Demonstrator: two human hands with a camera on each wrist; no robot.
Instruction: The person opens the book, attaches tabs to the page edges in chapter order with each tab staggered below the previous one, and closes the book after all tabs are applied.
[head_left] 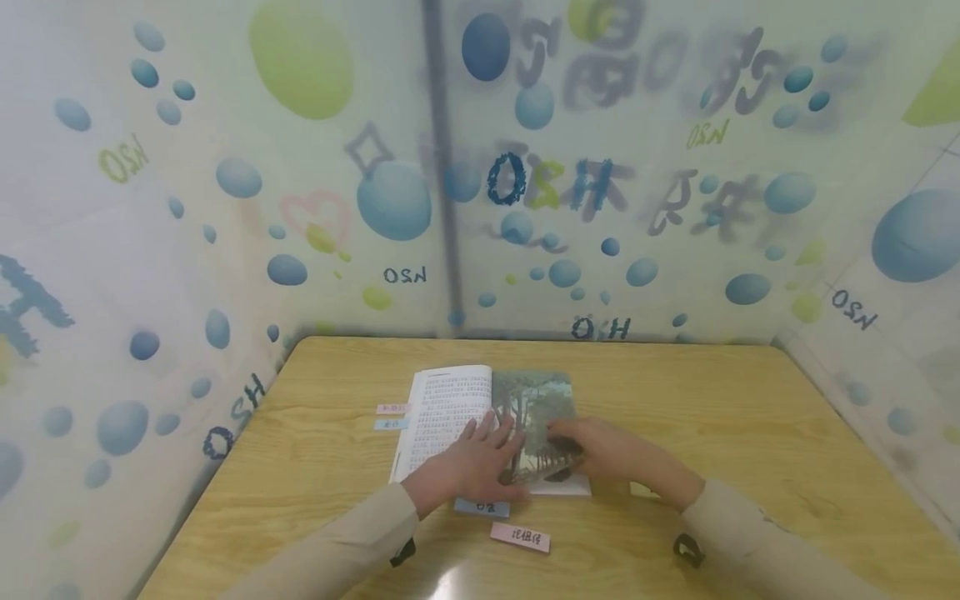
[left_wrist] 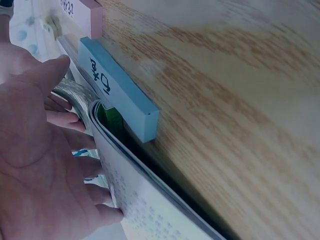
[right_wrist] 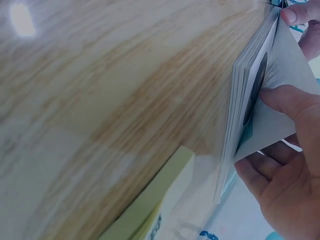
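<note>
Behind my hands rose a pale backdrop [head_left: 652,125] with blue and green bubbles and reversed lettering, and below them spread a wood-grain table [head_left: 675,383]. The open book [head_left: 442,408] lay beneath my left hand [head_left: 478,467], its printed page reaching out past that hand's left side and its tree picture [head_left: 540,396] between my 2 hands. My left hand rested across the book's middle, fingers spread apart. The thumb and fingers of my right hand [head_left: 603,450] were together on a lifted leaf [right_wrist: 287,70], pinching it near its edge and holding it off the pages below; I could not tell whether I had 1 sheet or more. Closer to my body than the left hand lay a blue block [head_left: 482,507], just beside the book's lower edge, and a pink block [head_left: 520,537]; a yellow block [head_left: 643,490] lay by my right wrist. To work that leaf well, I judged, my pinch should be light enough not to crease it, my left palm should steady the middle, and my right wrist should avoid the yellow block.
</note>
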